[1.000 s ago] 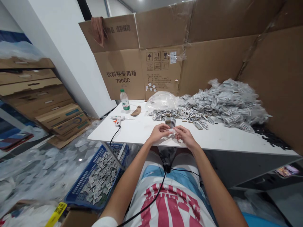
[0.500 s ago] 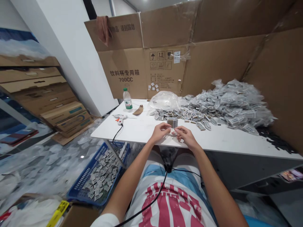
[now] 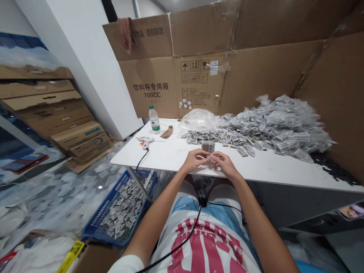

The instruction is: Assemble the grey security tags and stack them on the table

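Both hands come together near the table's (image 3: pixel 173 157) front edge, the left hand (image 3: pixel 197 159) curved inward, the right hand (image 3: pixel 222 163) bent to face it. Fingertips meet, or very nearly, in a fine two-handed pinch! Whether something small sits between them, the view is too coarse to tell. That pose, wrists low by the front edge, probably keeps the fingers steady for delicate work.

Just beyond the fingertips stands a neat stack (image 3: pixel 208 146) of flat pieces, squared up, presumably so it takes little room and lies within easy reach. Behind it, toward the back edge, loose pieces (image 3: pixel 224 137) spread untidily, while a big heap of bagged pieces (image 3: pixel 287 131) fills the back right, likely pushed there to free the front strip.

Over by the left edge, the glue gun (image 3: pixel 146 141) lies on its side, its cord (image 3: pixel 138 165) dropping over the front edge; well apart from the fingers, perhaps for safety. The bottle (image 3: pixel 154 119) stands upright near the back left corner, sensibly away from the hands. And below, beside the table leg, a blue basket (image 3: pixel 106 200) holds plenty more pieces!
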{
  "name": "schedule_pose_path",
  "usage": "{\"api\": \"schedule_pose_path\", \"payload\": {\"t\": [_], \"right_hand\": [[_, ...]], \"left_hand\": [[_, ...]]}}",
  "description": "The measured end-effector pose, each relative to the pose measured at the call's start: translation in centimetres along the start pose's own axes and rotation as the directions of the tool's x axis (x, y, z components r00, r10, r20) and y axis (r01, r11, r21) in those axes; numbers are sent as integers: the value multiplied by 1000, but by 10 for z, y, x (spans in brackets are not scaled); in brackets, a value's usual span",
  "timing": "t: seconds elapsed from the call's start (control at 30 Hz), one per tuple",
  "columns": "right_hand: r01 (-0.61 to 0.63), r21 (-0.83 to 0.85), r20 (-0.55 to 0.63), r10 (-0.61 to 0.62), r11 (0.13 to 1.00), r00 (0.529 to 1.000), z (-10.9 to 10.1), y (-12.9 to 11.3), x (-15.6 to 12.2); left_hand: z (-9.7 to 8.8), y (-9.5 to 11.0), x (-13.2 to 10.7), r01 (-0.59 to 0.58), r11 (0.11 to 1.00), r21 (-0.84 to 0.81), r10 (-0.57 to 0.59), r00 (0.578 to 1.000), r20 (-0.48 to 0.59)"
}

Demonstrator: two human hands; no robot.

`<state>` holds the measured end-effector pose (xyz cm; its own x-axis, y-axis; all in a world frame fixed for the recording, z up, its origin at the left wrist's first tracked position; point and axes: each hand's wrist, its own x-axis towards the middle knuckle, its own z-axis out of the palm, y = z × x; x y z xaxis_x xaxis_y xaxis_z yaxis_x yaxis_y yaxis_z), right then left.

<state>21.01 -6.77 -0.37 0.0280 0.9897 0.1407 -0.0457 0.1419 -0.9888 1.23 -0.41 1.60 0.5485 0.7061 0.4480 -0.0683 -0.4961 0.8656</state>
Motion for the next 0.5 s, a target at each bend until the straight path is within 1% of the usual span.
{"api": "schedule_pose_path", "payload": {"t": [0.1,0.27,0.5], "right_hand": [[-9,-15,26,9,1000,1000,1,-2,-1],[-35,-19,61,36,999,997,4,-10,-4],[-81,8,61,81,997,995,4,-13,-4]], "left_hand": [[-1,2,0,-63,998,15,63,998,17],[-2,0,0,-78,996,45,78,997,22],[-2,-5,0,-120,988,95,116,992,50]]}}
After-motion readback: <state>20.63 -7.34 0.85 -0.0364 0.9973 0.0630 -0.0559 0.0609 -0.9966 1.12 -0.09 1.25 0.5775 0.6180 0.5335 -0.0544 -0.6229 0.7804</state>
